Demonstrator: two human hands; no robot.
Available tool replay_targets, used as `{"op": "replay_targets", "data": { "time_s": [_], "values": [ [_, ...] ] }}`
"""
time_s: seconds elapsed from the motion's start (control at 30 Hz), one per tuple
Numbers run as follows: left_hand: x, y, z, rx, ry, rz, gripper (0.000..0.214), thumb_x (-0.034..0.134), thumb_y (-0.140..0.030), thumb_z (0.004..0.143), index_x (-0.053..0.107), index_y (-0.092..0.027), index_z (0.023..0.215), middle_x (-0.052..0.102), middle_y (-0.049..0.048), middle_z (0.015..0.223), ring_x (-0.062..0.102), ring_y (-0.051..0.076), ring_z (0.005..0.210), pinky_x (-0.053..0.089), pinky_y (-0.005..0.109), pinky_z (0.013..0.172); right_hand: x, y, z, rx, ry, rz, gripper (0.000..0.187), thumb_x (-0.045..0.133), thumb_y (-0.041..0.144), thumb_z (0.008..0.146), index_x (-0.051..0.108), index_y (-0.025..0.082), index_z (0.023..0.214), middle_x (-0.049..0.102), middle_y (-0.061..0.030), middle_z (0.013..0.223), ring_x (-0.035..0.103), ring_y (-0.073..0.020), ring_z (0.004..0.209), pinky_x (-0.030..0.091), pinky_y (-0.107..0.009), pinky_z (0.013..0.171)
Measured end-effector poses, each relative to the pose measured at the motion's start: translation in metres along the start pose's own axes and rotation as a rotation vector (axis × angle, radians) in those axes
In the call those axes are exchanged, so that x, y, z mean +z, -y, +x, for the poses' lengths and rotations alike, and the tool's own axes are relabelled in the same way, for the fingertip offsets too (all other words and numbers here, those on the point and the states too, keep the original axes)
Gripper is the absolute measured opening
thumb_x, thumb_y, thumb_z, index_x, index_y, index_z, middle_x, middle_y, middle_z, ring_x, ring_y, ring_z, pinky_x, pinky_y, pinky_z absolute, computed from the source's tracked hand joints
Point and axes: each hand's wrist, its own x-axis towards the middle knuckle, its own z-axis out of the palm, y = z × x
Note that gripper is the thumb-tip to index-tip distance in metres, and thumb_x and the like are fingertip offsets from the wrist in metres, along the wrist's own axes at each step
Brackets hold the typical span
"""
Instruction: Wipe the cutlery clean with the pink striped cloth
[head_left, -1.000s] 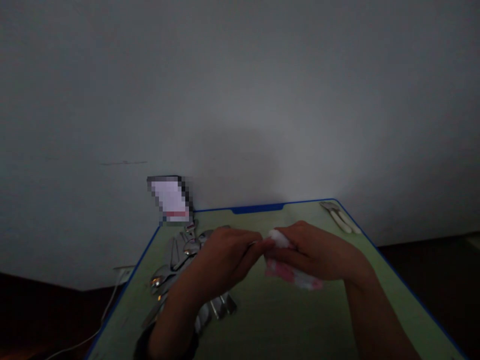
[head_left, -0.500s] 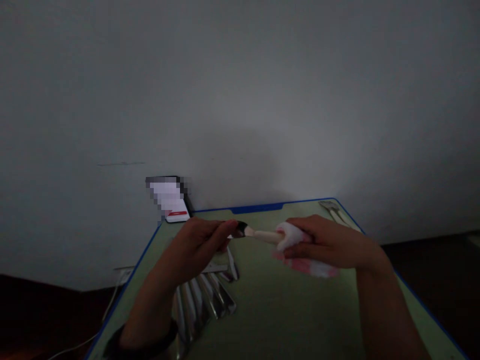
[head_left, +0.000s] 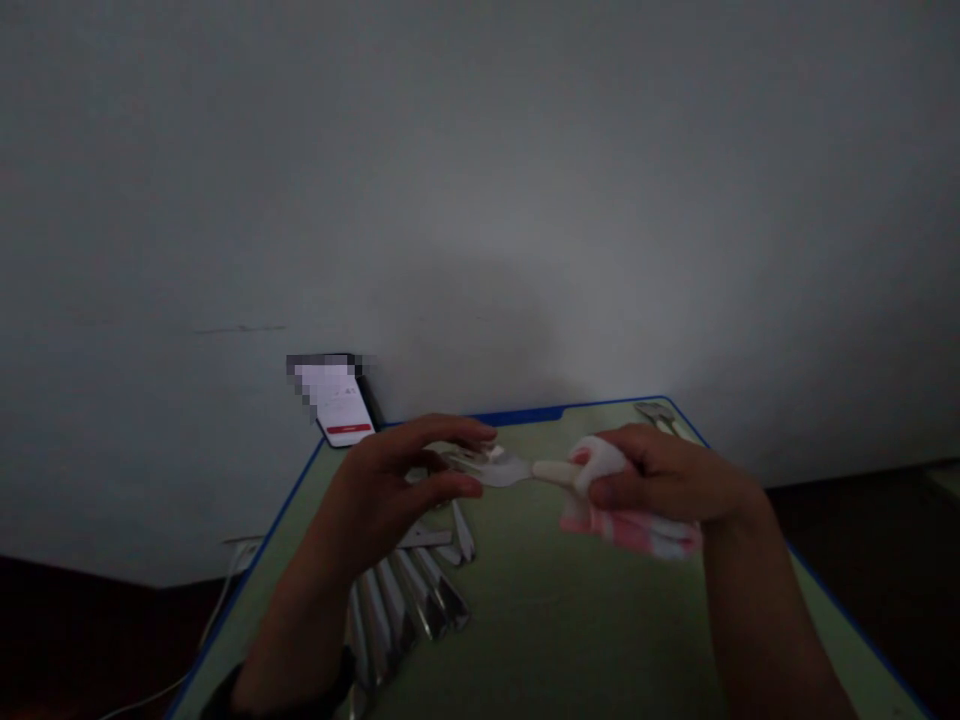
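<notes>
A fork [head_left: 501, 470] with a metal head and a cream handle is held level above the table. My right hand [head_left: 660, 485] is closed around the handle through a pink and white cloth [head_left: 637, 530], whose loose end hangs below. Around the fork's head, my left hand [head_left: 405, 475] has its thumb and fingers spread apart; whether a fingertip touches the metal I cannot tell. Beneath the left hand, several metal utensils [head_left: 394, 600] lie side by side with handle ends showing; the hand and forearm hide the rest.
The green table [head_left: 555, 620] has a blue edge and stands against a grey wall [head_left: 480, 200]. A phone [head_left: 345, 405] leans at the back left corner. Cream-handled forks [head_left: 664, 415] lie at the back right. A white cable [head_left: 217, 610] hangs at the left.
My left fingers have come apart from their pinch on the fork's head, which now shows more. The fork has turned, and the cloth has shifted slightly right with my right hand.
</notes>
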Motion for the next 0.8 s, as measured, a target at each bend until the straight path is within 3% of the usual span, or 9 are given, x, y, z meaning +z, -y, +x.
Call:
{"op": "replay_targets", "data": {
  "time_s": [0.23,0.43,0.8],
  "values": [
    [0.019,-0.009,0.003,-0.104,0.061,0.083,0.023,0.067,-0.034,0.073,0.068,-0.022,0.093,0.072,-0.0012,0.074,0.062,0.011,0.058,0.048,0.018,0.053,0.012,0.014,0.011,0.005,-0.049,-0.251,0.028,0.053,0.042,0.081,0.059,0.015,0.086,0.058,0.0017,0.067,0.048,-0.0083,0.057,0.035,-0.019,0.051],
    [0.027,-0.012,0.004,-0.093,0.101,0.09,0.022,0.066,-0.034,0.075,0.068,-0.022,0.093,0.072,-0.0019,0.078,0.065,0.012,0.065,0.05,0.018,0.06,0.019,0.011,0.018,-0.021,-0.018,-0.265,0.03,0.05,0.042,0.084,0.059,0.015,0.092,0.06,0.0003,0.072,0.051,-0.0095,0.061,0.037,-0.021,0.056],
    [0.029,-0.006,0.005,-0.079,0.086,0.062,0.028,0.065,-0.033,0.075,0.066,-0.021,0.1,0.072,0.0008,0.085,0.066,0.014,0.072,0.054,0.022,0.066,0.031,0.012,0.031,0.025,-0.168,-0.337,0.04,0.052,0.051,0.079,0.06,0.016,0.094,0.064,-0.0033,0.078,0.053,-0.0123,0.065,0.036,-0.024,0.058]
  ]
}}
